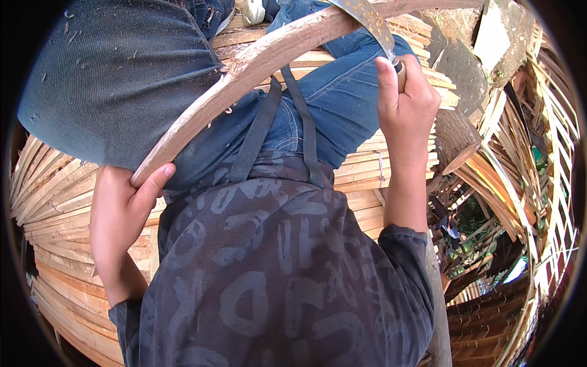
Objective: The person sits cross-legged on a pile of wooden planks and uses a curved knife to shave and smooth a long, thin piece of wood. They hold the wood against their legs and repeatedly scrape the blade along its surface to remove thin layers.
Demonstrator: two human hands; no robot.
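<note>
At the curved wood's (269, 54) near end, my left fingers (158, 178) grasp it across my lap (336, 98); there it looks pared, mid-edge rough and seemingly unfinished. Beside its far half, my right fingers (413, 76) clench a knife (376, 27).

Holds the left hand (120, 205) at the left of the frame in a grip, its thumb (153, 182) slanting up and to the right, its fingers mostly hidden. Clenches the right hand (411, 101) toward the upper right, thumb upright. Extends the left forearm (122, 275) from the lower left, the right forearm (408, 183) nearly vertical.
</note>
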